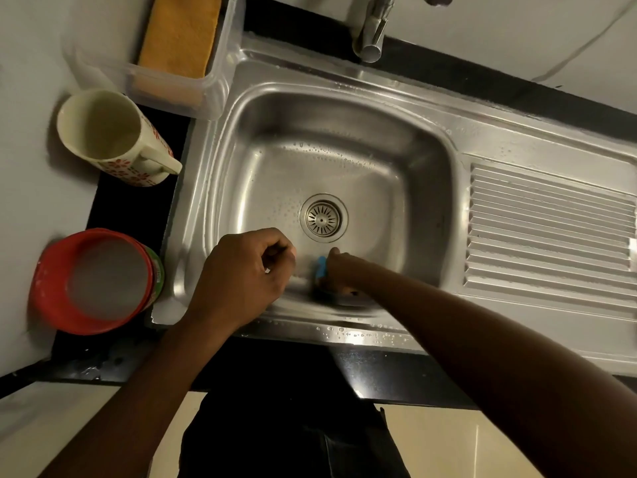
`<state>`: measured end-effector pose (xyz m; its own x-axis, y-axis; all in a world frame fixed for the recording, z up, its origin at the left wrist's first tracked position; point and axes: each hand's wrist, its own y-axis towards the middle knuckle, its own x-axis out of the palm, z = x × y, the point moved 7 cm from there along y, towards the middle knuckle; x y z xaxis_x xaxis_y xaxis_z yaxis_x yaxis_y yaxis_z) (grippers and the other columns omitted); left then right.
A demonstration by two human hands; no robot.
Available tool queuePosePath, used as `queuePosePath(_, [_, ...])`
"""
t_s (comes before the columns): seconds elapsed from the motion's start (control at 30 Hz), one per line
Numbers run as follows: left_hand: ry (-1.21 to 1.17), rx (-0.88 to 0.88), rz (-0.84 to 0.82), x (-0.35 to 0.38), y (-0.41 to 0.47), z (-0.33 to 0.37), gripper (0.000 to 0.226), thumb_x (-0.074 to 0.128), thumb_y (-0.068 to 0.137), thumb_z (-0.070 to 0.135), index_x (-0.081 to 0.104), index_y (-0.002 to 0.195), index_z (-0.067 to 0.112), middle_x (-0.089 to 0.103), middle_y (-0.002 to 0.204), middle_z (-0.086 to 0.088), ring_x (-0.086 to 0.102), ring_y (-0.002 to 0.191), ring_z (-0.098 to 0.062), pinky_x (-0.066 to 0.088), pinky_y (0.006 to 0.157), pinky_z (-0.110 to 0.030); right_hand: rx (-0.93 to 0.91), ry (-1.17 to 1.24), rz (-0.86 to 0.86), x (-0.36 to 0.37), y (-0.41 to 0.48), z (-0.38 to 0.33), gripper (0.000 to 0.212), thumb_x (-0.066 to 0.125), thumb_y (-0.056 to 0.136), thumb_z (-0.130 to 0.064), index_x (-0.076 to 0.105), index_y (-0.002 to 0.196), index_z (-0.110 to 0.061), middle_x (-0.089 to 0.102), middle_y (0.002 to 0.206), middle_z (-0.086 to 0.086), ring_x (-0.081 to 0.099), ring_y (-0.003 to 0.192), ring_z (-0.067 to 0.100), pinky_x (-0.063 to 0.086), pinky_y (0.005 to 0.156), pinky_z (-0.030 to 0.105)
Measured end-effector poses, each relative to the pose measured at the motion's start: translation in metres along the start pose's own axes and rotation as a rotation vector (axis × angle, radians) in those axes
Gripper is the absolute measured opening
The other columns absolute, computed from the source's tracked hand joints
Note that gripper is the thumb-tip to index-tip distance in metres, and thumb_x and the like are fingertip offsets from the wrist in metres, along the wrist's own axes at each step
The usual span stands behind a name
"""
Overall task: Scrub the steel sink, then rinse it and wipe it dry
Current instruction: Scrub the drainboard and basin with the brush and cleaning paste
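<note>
view from above of a steel sink [344, 108] set in a black counter. the right hand [339, 267] reaches down into the basin and grips a blue scrubber [321, 267], fingers curled round it, holding it against the near wall of the basin. only a sliver of blue shows at the left side of the grip; the rest is hidden under the hand. the left hand [241, 274] sits just left of that grip, fingers curled in toward the palm, thumb against the forefinger. the round drain strainer [323, 218] lies just beyond the grip. the tap [370, 32] stands well beyond it at the far rim. the ribbed draining board [551, 229] stretches to the right. well to the left stand a cream mug [110, 136] and a red tub [93, 281], with an orange cloth [179, 32] in a clear box [213, 84] beyond them.
</note>
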<state>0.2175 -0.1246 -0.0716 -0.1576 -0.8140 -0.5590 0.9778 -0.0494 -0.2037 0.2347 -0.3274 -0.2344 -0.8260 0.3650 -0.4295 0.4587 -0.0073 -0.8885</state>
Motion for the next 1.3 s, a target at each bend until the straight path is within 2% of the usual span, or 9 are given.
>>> queuePosePath(0.1, [-0.004,0.002,0.013,0.0,-0.001,-0.001,0.01,0.073,0.095,0.026,0.075,0.085,0.028,0.072,0.073,0.017,0.071,0.074,-0.003,0.06,0.069,-0.03,0.049,-0.059,0.015,-0.021,0.0,0.039,0.047,0.06,0.103,-0.029,0.05,0.14,-0.002,0.053,0.131,0.019,0.059,0.115,0.03,0.046,0.085,0.031])
queuePosePath(0.2, [-0.013,0.014,0.023,0.0,-0.001,0.0,0.01,0.073,0.095,0.024,0.075,0.086,0.027,0.072,0.074,0.016,0.071,0.074,-0.005,0.061,0.069,-0.032,0.144,-0.128,0.136,-0.05,0.011,0.075,0.048,0.07,0.093,-0.019,0.054,0.134,-0.001,0.061,0.1,0.012,0.063,0.086,0.026,0.049,0.07,0.035])
queuePosePath(0.37, [-0.012,0.025,0.02,0.0,-0.002,0.0,0.009,0.074,0.096,0.024,0.076,0.087,0.026,0.072,0.075,0.016,0.071,0.075,-0.005,0.061,0.069,-0.032,0.135,-0.115,0.346,-0.107,0.017,0.076,0.052,0.056,0.101,-0.023,0.036,0.145,-0.002,0.055,0.141,0.023,0.057,0.128,0.042,0.049,0.104,0.049])
queuePosePath(0.47, [-0.006,0.025,0.026,-0.002,-0.004,-0.002,0.009,0.074,0.096,0.022,0.076,0.088,0.025,0.072,0.075,0.016,0.071,0.076,-0.005,0.06,0.07,-0.029,0.147,-0.177,0.365,-0.117,0.023,0.074,0.043,0.061,0.096,-0.017,0.049,0.135,-0.001,0.06,0.132,0.023,0.06,0.121,0.042,0.05,0.094,0.048])
queuePosePath(0.8, [-0.042,0.017,0.023,-0.003,-0.002,0.001,0.009,0.072,0.096,0.025,0.076,0.088,0.026,0.073,0.076,0.016,0.072,0.076,-0.005,0.062,0.072,-0.034,0.246,-0.368,-0.355,-0.026,0.004,0.069,0.024,0.06,0.104,-0.023,0.062,0.091,-0.002,0.055,0.079,0.009,0.052,0.065,0.021,0.047,0.06,0.031])
queuePosePath(0.9, [-0.034,0.021,0.025,-0.003,-0.001,0.002,0.01,0.072,0.096,0.025,0.075,0.087,0.026,0.073,0.076,0.016,0.072,0.075,-0.005,0.062,0.071,-0.033,0.133,-0.348,-0.416,-0.01,0.002,0.032,0.021,0.058,0.105,-0.023,0.061,0.102,-0.002,0.054,0.075,0.01,0.049,0.061,0.021,0.043,0.057,0.03])
queuePosePath(1.1, [0.002,-0.002,0.002,0.002,0.002,0.0,0.007,0.072,0.096,0.028,0.075,0.09,0.028,0.072,0.078,0.016,0.07,0.075,-0.003,0.054,0.069,-0.018,-0.078,-0.055,-0.156,0.034,0.016,-0.043,0.028,0.061,0.101,-0.025,0.061,0.116,-0.002,0.062,0.091,0.008,0.059,0.067,0.016,0.047,0.057,0.024])
queuePosePath(1.2, [-0.003,-0.002,0.012,0.001,0.004,0.0,0.008,0.072,0.095,0.028,0.075,0.088,0.027,0.072,0.076,0.017,0.07,0.075,-0.003,0.055,0.069,-0.019,-0.07,-0.004,-0.073,0.019,0.016,-0.022,0.035,0.05,0.108,-0.031,0.054,0.128,-0.003,0.06,0.118,0.013,0.062,0.096,0.022,0.04,0.076,0.025])
queuePosePath(1.3, [-0.004,-0.004,0.022,0.001,0.004,0.0,0.01,0.073,0.096,0.025,0.075,0.087,0.026,0.072,0.075,0.016,0.071,0.075,-0.005,0.059,0.069,-0.026,0.038,0.006,0.132,-0.021,0.018,0.026,0.045,0.062,0.101,-0.024,0.05,0.136,0.001,0.062,0.119,0.018,0.06,0.093,0.03,0.042,0.079,0.036])
